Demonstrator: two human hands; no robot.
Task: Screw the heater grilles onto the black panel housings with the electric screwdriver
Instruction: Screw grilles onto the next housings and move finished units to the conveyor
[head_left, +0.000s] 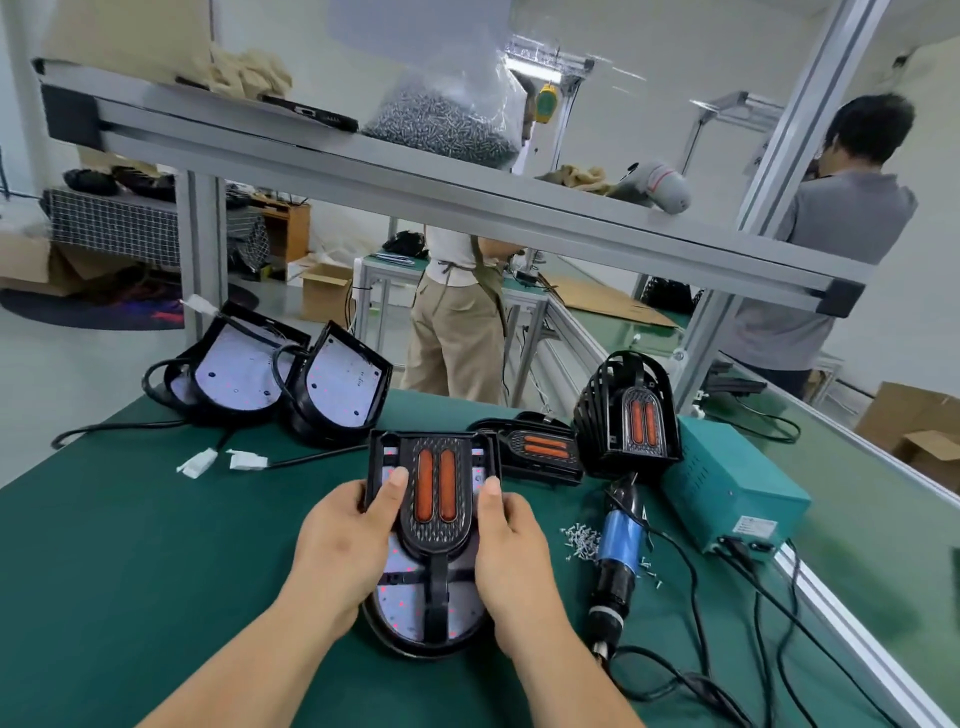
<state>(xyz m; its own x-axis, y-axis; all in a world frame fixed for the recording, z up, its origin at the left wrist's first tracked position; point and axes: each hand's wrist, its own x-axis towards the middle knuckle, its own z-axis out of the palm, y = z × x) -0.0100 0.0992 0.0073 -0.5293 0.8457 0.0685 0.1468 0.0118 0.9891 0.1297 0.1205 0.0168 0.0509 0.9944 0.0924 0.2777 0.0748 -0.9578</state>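
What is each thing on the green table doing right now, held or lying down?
black panel housing, held by both hands.
left hand, grips its left edge.
right hand, grips its right edge.
heater grille, lying on the housing between both hands.
electric screwdriver, lying unheld on the table.
screws, loose, scattered beside the screwdriver.

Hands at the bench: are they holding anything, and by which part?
Both grip the black panel housing, heater grille laid on it: left hand at its left edge, right hand at its right edge, thumbs on top.
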